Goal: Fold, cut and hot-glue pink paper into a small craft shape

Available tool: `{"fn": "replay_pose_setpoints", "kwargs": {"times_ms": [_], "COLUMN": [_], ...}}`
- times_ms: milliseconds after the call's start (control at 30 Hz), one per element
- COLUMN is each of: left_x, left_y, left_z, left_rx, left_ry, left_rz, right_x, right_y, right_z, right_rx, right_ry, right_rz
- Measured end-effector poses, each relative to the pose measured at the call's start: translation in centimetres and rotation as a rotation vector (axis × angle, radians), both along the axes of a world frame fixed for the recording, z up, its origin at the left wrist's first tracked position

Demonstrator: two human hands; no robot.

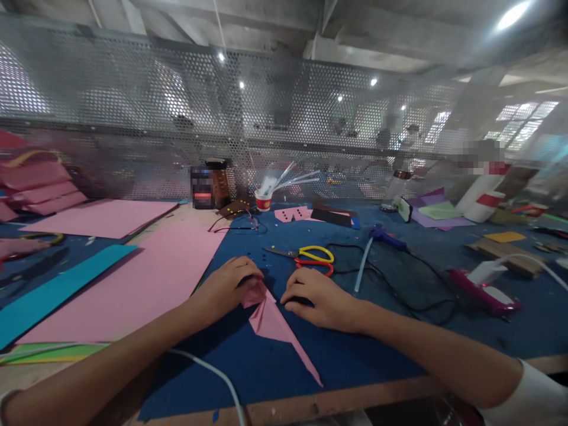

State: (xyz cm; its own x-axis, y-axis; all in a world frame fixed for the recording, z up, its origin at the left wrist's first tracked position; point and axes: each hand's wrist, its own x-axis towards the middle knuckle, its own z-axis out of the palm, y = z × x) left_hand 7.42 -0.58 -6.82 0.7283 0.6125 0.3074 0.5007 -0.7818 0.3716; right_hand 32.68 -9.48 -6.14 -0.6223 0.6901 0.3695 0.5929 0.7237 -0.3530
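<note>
The pink paper (pixel 271 322) lies on the blue mat (pixel 355 355) betw. both hands, already folded to a long point; I judge more folds are left. Left hand (pixel 231 285) pinches its top end w/ curled fingers. Right hand (pixel 316 299) rests palm down just beside it, fingers bent; whether it grips sth. I cannot tell.

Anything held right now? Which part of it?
The left hand pinches the folded pink paper at its upper, wide end, against the blue mat. The right hand lies flat beside that end; whether it grips anything cannot be told.
</note>
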Motion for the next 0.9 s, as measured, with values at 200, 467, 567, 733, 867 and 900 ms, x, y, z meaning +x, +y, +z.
{"fn": "replay_pose_setpoints", "kwargs": {"times_ms": [200, 467, 567, 733, 867, 900], "left_x": [0.0, 0.0, 0.0, -0.1, -0.3, -0.3], "left_y": [-0.2, -0.9, -1.0, -0.5, -0.2, -0.3], "left_z": [0.6, 2.2, 2.7, 3.0, 3.0, 3.0], "left_rx": [-0.037, -0.266, -0.374, -0.452, -0.529, -0.541], "left_ry": [0.023, -0.026, -0.087, -0.187, -0.233, -0.225], "left_rz": [-0.004, 0.071, 0.103, 0.118, 0.112, 0.107], "right_x": [0.0, 0.2, 0.5, 1.1, 1.3, 1.3], "right_y": [-0.1, 0.3, 0.4, 0.4, 0.6, 0.7], "right_z": [0.3, 0.8, 1.1, 1.8, 2.0, 2.1], "right_rx": [-0.038, -0.188, -0.327, -0.549, -0.531, -0.518], "right_ry": [0.0, 0.112, 0.162, 0.194, 0.24, 0.239], "right_rz": [-0.003, -0.027, -0.061, -0.156, -0.253, -0.268]}}
